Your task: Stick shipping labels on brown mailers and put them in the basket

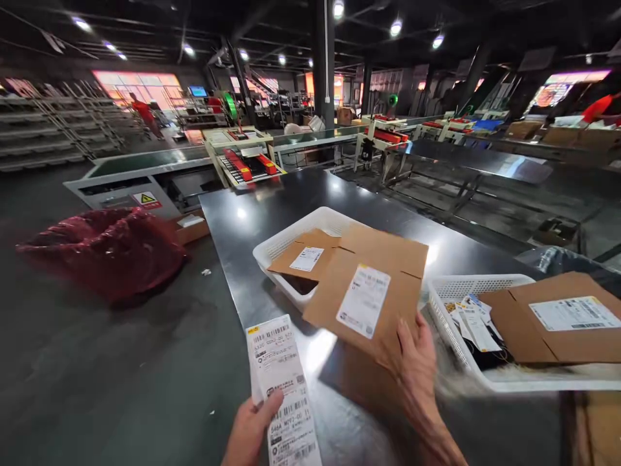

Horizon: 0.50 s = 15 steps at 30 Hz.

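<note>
1. Far to my left a red bag [104, 249] slumps on the grey floor, well apart from the dark table [272, 213], with a small open box [190, 228] just beside it by the conveyor [140, 169].
2. My left hand [250, 430] pinches a long strip of shipping labels [284, 388] between thumb and curled fingers, low on the strip, so the printed face stands upright toward me and stays readable.
3. Next comes the flat cardboard mailer [373, 291], label up, its far end propped on the rim of a white basket [281, 249] and its near edge lower, toward the table. A smaller cardboard packet [305, 255] lies in that basket, partly under the mailer.
4. My right hand [414, 369] rests on the mailer's near corner, fingers pressed together and flat against the cardboard; whether the thumb grips underneath I cannot tell.
5. To the right a second white basket [466, 288] holds loose labels and another brown mailer [557, 317], crowding the space beside my right wrist.
</note>
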Motion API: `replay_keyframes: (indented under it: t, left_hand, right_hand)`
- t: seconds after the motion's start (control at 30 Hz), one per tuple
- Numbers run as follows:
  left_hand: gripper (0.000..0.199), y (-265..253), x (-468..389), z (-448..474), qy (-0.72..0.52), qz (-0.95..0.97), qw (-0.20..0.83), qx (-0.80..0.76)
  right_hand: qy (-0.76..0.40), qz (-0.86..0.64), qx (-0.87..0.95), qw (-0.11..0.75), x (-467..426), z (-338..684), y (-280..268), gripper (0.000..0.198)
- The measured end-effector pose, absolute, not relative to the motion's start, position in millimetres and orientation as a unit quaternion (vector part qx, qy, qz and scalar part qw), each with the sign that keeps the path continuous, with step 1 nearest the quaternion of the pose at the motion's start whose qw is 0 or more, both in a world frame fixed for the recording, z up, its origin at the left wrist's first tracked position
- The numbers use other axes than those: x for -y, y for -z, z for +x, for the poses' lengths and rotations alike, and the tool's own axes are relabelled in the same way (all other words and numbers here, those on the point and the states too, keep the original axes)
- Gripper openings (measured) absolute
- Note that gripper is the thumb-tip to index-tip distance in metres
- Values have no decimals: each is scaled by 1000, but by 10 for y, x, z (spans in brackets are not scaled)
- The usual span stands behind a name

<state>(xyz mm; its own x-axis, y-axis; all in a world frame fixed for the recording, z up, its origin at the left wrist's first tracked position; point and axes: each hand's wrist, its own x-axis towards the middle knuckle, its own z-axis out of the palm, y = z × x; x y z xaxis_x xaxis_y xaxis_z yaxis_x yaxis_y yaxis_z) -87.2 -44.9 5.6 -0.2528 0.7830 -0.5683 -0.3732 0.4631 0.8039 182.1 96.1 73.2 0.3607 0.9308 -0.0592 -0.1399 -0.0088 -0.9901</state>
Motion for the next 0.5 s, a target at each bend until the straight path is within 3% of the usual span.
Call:
replay_keyframes:
  t: [0.13,0.23,0.3,0.4,0.47,0.5]
  left_hand:
    - [78,18,600,-944,-482,212,598,-605]
    - [77,74,666,-873,-464,241,632,-572]
    - [79,67,678,-823,-445,269,643,-563]
    - [79,-19,627,-777,-391,340,660,-544]
    - [75,-116,541,-751,-349,368,696,-508]
    - [77,-170,490,-730,-343,378,709,-486]
  right_hand:
    - [-446,-522,436,582,-1765,1135,-1157,102]
    - [-430,-508,502,552,-1702,938,-1107,108]
    - [-452,-445,614,469,-1407,981,-998,103]
    - [-565,-353,702,253,-938,1166,-865,71]
    - [-606,-383,674,181,-707,1277,-794,41]
    - [-607,-408,660,173,-610,1318,-753,36]
